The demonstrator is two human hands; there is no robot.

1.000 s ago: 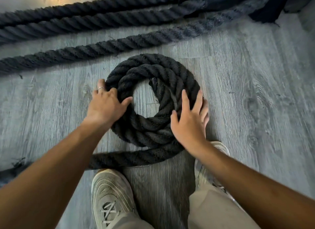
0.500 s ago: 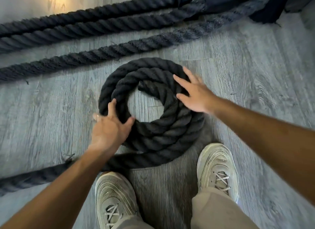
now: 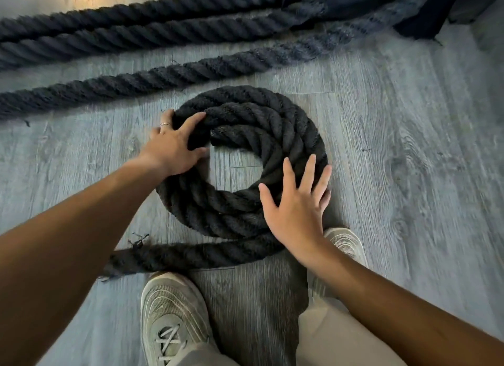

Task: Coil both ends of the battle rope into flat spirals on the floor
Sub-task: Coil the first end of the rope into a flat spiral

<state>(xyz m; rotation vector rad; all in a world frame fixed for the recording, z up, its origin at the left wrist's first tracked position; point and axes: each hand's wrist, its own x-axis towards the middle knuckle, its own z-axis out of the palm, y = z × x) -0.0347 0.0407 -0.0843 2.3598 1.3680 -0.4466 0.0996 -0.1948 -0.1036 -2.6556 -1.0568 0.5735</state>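
The black battle rope coil [image 3: 286, 125] lies flat on the grey wood floor, about three turns round an open middle, with its inner end [image 3: 218, 133] at the upper left of the hole. My left hand [image 3: 174, 147] grips the coil's upper left side, fingers curled over the turns and thumb at the hole. My right hand [image 3: 296, 204] rests flat on the lower right turns, fingers spread. The rope tail [image 3: 196, 253] leaves the coil's bottom and runs left under my left forearm.
Three more lengths of battle rope [image 3: 136, 82] stretch across the floor beyond the coil. Dark fabric [image 3: 381, 0] sits at the top right. My two pale shoes [image 3: 174, 311] stand just below the coil, the right shoe [image 3: 346, 245] beside my right wrist.
My right hand has gone from the coil's upper right to its lower right. My left hand has slid up from the lower left to the upper left. The tail's frayed spot sits further right.
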